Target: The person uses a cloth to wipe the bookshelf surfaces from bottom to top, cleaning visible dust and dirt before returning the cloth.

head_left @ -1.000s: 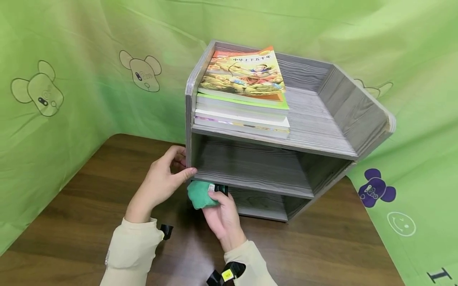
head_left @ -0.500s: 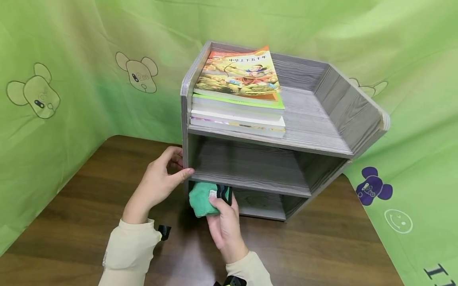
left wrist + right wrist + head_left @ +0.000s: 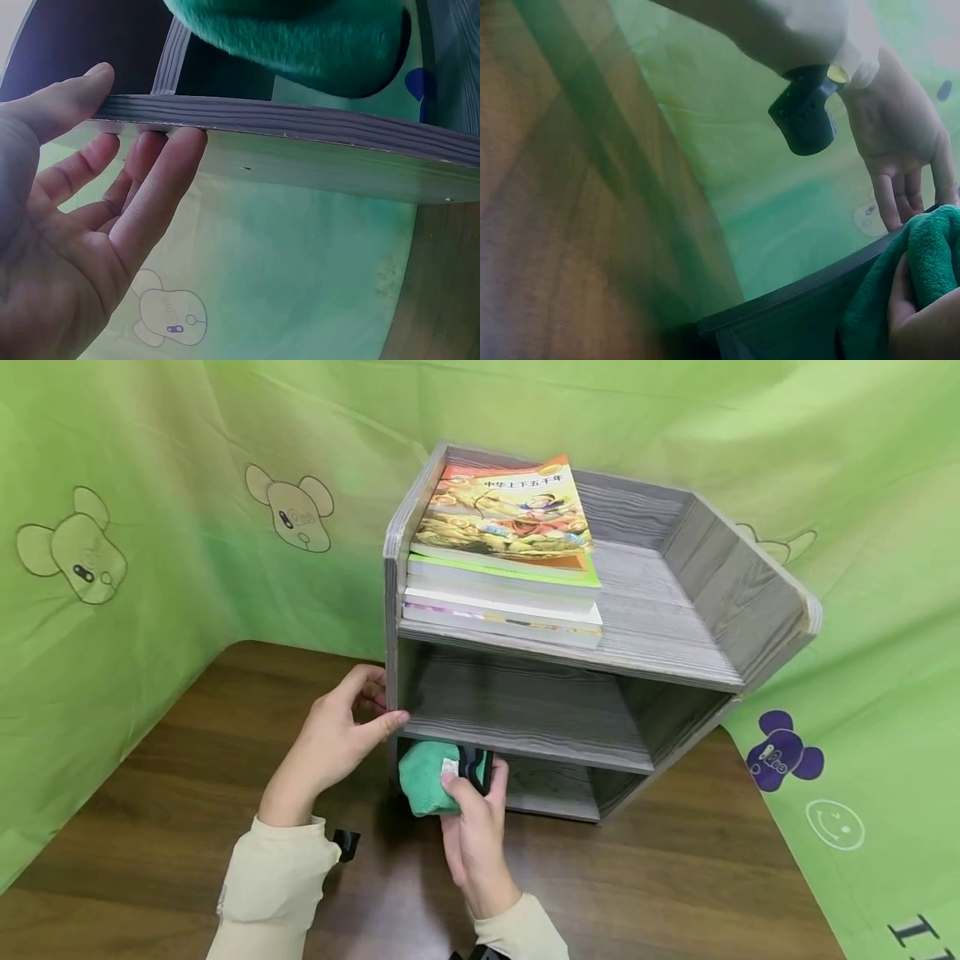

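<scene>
My left hand [image 3: 330, 743] grips the left side panel of a grey wood-grain shelf unit [image 3: 663, 589]. In the left wrist view the thumb of that hand [image 3: 75, 217] lies on one side of the panel [image 3: 285, 118], the fingers on the other. My right hand [image 3: 476, 847] holds a bunched green plush cloth [image 3: 426, 781] with a black edge and a small white tag, thumb on top. The cloth is at the front of the lowest compartment, by the left panel. Its fuzzy face [image 3: 934, 259] folds around the fingers in the right wrist view.
A stack of books [image 3: 502, 527] lies on the top shelf, against the left side. The middle shelf [image 3: 525, 706] sits just above the right hand. The unit stands on a brown wooden table [image 3: 637, 893], with a green printed curtain [image 3: 187, 510] behind and at both sides.
My right hand and the cloth have moved slightly right along the lowest compartment's front, and more of the cloth's black edge shows. The left hand keeps its grip on the panel.
</scene>
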`<action>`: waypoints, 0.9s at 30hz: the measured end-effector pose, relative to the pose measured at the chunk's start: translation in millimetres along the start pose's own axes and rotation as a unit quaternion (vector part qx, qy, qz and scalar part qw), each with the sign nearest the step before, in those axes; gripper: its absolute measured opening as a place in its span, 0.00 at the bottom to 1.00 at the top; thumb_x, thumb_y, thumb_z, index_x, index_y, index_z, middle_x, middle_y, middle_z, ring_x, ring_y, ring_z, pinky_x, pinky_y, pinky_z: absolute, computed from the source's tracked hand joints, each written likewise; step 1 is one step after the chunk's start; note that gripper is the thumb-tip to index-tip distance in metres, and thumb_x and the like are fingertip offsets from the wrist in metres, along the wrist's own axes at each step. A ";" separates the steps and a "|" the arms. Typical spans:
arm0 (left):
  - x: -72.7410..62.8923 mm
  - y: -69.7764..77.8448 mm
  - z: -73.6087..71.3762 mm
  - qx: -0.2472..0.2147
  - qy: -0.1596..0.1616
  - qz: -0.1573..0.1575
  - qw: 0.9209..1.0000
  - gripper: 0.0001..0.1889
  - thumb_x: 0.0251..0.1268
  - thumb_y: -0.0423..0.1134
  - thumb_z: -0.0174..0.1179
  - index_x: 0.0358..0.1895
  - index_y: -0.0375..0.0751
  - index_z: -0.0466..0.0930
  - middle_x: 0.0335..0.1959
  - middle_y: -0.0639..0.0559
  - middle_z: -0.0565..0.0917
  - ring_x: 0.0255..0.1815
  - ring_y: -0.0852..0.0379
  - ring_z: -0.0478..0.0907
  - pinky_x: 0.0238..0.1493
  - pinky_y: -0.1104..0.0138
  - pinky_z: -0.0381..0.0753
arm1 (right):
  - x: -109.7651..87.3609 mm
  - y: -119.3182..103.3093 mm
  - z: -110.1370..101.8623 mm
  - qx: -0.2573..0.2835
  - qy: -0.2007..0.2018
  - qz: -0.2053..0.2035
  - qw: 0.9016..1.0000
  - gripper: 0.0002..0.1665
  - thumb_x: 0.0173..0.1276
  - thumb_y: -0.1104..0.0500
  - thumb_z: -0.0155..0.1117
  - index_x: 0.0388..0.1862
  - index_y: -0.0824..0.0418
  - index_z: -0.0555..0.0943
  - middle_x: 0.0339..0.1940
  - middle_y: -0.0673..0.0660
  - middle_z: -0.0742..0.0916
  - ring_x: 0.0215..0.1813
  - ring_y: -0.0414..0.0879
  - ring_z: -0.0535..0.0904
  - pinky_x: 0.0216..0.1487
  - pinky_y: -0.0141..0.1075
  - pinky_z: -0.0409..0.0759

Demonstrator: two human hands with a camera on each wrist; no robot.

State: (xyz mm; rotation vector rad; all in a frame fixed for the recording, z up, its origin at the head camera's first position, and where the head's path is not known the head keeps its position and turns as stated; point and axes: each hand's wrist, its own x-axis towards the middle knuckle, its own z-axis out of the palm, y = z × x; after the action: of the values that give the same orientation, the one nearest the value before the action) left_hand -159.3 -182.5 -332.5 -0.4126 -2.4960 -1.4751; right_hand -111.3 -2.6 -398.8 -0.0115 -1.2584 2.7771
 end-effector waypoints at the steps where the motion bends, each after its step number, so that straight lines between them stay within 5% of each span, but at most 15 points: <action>1: 0.0 0.2 0.6 -0.003 -0.001 0.001 1.000 0.22 0.66 0.42 0.70 0.59 0.42 0.74 0.41 0.48 0.81 0.42 0.52 0.79 0.42 0.55 0.77 | 2.2 0.2 0.3 0.001 0.001 0.002 1.000 0.25 0.64 0.73 0.56 0.56 0.59 0.61 0.54 0.62 0.76 0.50 0.50 0.77 0.49 0.39 0.79; 6: 0.6 -0.5 1.5 -0.011 -0.004 0.000 1.000 0.22 0.65 0.42 0.70 0.58 0.42 0.74 0.41 0.48 0.81 0.42 0.52 0.79 0.42 0.55 0.77 | 8.5 -0.2 1.2 0.012 0.001 0.018 1.000 0.30 0.64 0.74 0.54 0.62 0.57 0.60 0.57 0.62 0.74 0.52 0.50 0.76 0.52 0.39 0.78; 14: 2.6 0.0 0.9 0.015 0.006 0.014 1.000 0.20 0.66 0.38 0.67 0.58 0.42 0.74 0.40 0.48 0.81 0.42 0.52 0.80 0.41 0.55 0.77 | -5.3 -4.9 -1.3 0.089 -0.006 0.017 0.996 0.22 0.64 0.76 0.50 0.53 0.59 0.65 0.54 0.61 0.74 0.49 0.51 0.73 0.50 0.40 0.76; 18: 1.4 0.7 4.1 0.020 0.009 0.016 1.000 0.20 0.64 0.36 0.66 0.57 0.42 0.73 0.39 0.49 0.81 0.41 0.53 0.80 0.40 0.56 0.78 | 1.4 -1.2 1.9 0.144 -0.012 0.023 0.989 0.36 0.62 0.79 0.46 0.67 0.57 0.57 0.66 0.61 0.69 0.62 0.52 0.69 0.62 0.43 0.72; 20: 0.7 0.6 5.4 0.018 0.011 0.015 1.000 0.19 0.64 0.36 0.66 0.57 0.42 0.73 0.39 0.49 0.81 0.41 0.53 0.80 0.39 0.57 0.77 | 7.8 1.6 3.6 0.168 -0.021 0.037 0.985 0.50 0.61 0.80 0.43 0.77 0.50 0.43 0.74 0.61 0.62 0.71 0.53 0.62 0.69 0.45 0.65; 23: 0.6 0.7 6.2 0.020 0.014 0.017 1.000 0.19 0.64 0.35 0.66 0.57 0.42 0.73 0.39 0.49 0.81 0.41 0.53 0.80 0.38 0.57 0.77 | 16.4 3.9 6.0 0.203 -0.032 0.055 0.977 0.61 0.58 0.80 0.39 0.79 0.42 0.27 0.80 0.59 0.53 0.79 0.53 0.51 0.75 0.47 0.55; 27: 1.2 1.1 4.8 0.029 0.016 0.021 0.999 0.20 0.63 0.35 0.66 0.57 0.43 0.73 0.39 0.49 0.81 0.41 0.53 0.80 0.37 0.57 0.77 | 18.9 2.3 4.6 0.235 -0.023 0.067 0.969 0.60 0.53 0.81 0.38 0.80 0.43 0.35 0.79 0.59 0.55 0.78 0.54 0.52 0.74 0.49 0.56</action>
State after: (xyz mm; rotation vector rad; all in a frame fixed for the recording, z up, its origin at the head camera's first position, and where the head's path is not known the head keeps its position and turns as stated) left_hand -160.3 -177.6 -333.5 -0.4254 -2.4840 -1.3789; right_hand -130.5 -5.9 -396.8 0.0021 -0.5947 3.1341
